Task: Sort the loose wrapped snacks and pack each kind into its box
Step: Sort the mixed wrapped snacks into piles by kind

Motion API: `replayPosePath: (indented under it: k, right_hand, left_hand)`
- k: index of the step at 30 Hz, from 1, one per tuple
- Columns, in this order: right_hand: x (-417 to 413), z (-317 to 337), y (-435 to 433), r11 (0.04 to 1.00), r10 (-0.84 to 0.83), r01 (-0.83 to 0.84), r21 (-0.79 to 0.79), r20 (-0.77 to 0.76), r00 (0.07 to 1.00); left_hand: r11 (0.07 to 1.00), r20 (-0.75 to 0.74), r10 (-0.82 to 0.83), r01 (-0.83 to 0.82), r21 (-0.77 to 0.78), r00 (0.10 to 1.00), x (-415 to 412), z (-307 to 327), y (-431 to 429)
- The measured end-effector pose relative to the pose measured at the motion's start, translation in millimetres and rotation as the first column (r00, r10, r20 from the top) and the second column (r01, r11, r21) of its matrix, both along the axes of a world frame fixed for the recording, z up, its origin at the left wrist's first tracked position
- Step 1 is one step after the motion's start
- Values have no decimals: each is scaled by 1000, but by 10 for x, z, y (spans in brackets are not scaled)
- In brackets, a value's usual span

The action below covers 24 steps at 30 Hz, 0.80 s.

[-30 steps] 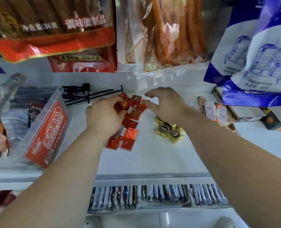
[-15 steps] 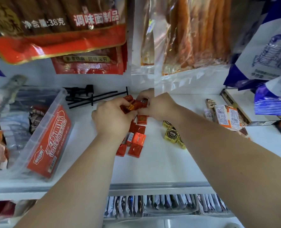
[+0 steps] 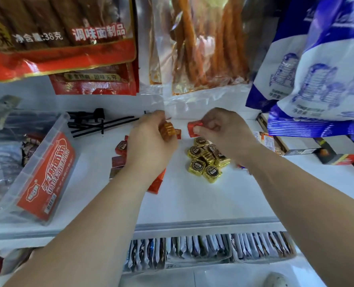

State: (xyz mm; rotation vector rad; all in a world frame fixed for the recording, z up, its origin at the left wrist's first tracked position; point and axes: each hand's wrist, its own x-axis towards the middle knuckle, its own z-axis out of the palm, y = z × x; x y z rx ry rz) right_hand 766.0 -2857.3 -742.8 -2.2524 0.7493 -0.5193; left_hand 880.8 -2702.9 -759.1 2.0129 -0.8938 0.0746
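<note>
Hands (image 3: 149, 146) (image 3: 223, 131) around red snacks (image 3: 194, 127)

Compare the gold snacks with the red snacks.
Gold snacks wear gold foil with dark round labels; red snacks wear red. Gold snacks sit in one tight heap; red snacks lie spread by the left hand. No gold snacks are held; the right hand pinches a red snack. Both lie loose on the shelf.

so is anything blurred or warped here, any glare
Head view: wide-angle warp bends the shelf edge; the blue bags at far right are smeared; the clear bag shows soft sheen, no harsh glare; the gold snacks and the red snack pinched by the right hand read sharp; the stack gripped by the left hand looks slightly soft.
</note>
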Motion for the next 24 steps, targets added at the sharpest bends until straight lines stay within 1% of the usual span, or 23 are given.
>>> replayPosePath:
  k: [2, 4, 6, 7, 10, 13, 15, 17, 18, 20, 22, 24]
  right_hand:
    - [-265, -19, -53, 994, -65, 64, 93, 4, 998]
    - [-451, -52, -85, 979, -119, 122, 161, -28, 992]
    - [-546, -97, -111, 958, -162, 171, 231, -61, 985]
    - [-566, -101, -119, 955, -176, 189, 227, -76, 981]
    - [-540, -113, -156, 966, -222, 231, 119, -91, 971]
    - [-410, -184, -202, 979, -205, 205, -12, -101, 973]
    - [-331, -252, -231, 976, -189, 163, -143, -194, 963]
    - [-292, -307, -256, 958, -182, 94, -269, -321, 930]
    - [-283, -327, -269, 948, -191, 77, -308, -358, 914]
    - [-265, -343, -291, 931, -222, 94, -352, -344, 913]
    - [-249, -319, -280, 920, -239, 125, -372, -279, 930]
    - [-179, -233, -220, 932, -163, 52, -359, -285, 945]
  left_hand:
    - [992, -42, -128, 127, -18, 991, -134, -5, -40]
    - [974, -141, -223, 226, 6, 965, -257, -14, -73]
    - [958, -224, -270, 285, 36, 936, -350, -29, -107]
    - [952, -239, -282, 301, 48, 929, -381, -38, -125]
    - [937, -265, -308, 339, 82, 914, -438, -71, -171]
    - [925, -264, -316, 357, 129, 912, -454, -99, -192]
    - [917, -240, -312, 358, 178, 919, -444, -111, -185]
    - [911, -208, -313, 355, 210, 926, -427, -125, -175]
    - [908, -191, -315, 354, 226, 930, -416, -134, -167]
    - [900, -155, -318, 350, 260, 935, -390, -132, -135]
    - [902, -123, -331, 353, 251, 935, -341, -107, -92]
    - [925, -85, -307, 318, 209, 948, -262, -62, -41]
